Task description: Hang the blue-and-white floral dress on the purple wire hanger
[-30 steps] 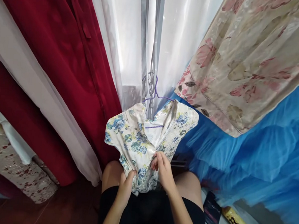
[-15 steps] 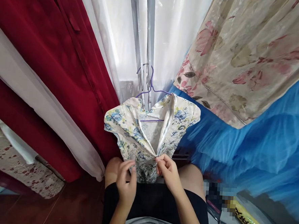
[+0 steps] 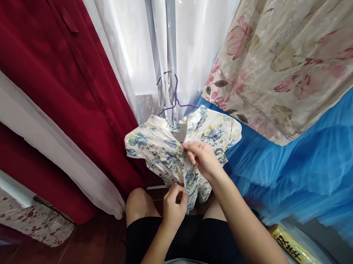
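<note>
A white sleeveless garment [image 3: 215,134] with blue and yellow flowers hangs in front of my knees on a purple hanger [image 3: 176,97]. A zipper runs down its middle, open only in a short gap near the neckline. My right hand [image 3: 204,159] is closed in a pinch on the zipper just below that gap; the small pull is hidden by the fingers. Lower down, my left hand [image 3: 174,205] pinches the cloth beside the zipper line, thumb and fingertips together.
Dark red cloth [image 3: 76,102] hangs on the left and white cloth [image 3: 119,33] behind the hanger. To the right are a beige floral garment [image 3: 288,67] and blue tulle [image 3: 270,169]. A yellow package [image 3: 303,251] lies at the lower right.
My right hand has moved up along the zipper, and the wide opening has narrowed to a short gap. My left hand, apart from the cloth before, now pinches it lower down.
</note>
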Demonstrator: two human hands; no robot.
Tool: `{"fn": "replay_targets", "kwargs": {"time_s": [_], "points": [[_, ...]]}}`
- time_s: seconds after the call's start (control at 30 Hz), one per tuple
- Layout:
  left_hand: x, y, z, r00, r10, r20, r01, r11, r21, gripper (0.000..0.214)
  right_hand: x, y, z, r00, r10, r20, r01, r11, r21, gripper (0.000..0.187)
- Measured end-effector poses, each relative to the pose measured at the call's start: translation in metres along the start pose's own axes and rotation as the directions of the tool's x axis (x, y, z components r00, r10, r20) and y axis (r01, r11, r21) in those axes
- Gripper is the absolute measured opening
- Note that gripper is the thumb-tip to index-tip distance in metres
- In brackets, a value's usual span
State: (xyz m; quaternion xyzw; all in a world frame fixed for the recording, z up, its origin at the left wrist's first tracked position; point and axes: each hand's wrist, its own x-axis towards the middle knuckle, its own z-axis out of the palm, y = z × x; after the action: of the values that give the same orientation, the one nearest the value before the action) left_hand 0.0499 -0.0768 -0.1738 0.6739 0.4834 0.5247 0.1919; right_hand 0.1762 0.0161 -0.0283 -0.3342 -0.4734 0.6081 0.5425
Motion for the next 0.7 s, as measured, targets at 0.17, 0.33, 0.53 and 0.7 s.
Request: {"fn": "replay_targets", "kwargs": {"time_s": [0.17,0.33,0.53,0.7], "points": [[-0.002,-0.004,0.002,0.990,0.021,0.142,-0.037,0.993,0.111,0.016,0.048,-0.052,0.019,0.992,-0.112,-0.062,0.113,0.993,0.022,0.021],[0.035,0.005,-0.027,0.987,0.033,0.157,-0.041,0.998,0.050,0.005,0.031,-0.052,0.019,0.974,-0.224,-0.041,0.217,0.968,-0.128,0.016],[0.150,0.068,-0.070,0.957,0.287,-0.049,-0.286,0.958,0.034,0.033,0.017,-0.043,0.011,0.964,-0.266,0.011,0.263,0.942,-0.207,0.013],[0.194,0.093,-0.072,0.916,0.402,0.019,-0.399,0.901,0.172,0.018,0.019,-0.041,0.004,0.949,-0.306,0.082,0.316,0.899,-0.304,0.021]]}}
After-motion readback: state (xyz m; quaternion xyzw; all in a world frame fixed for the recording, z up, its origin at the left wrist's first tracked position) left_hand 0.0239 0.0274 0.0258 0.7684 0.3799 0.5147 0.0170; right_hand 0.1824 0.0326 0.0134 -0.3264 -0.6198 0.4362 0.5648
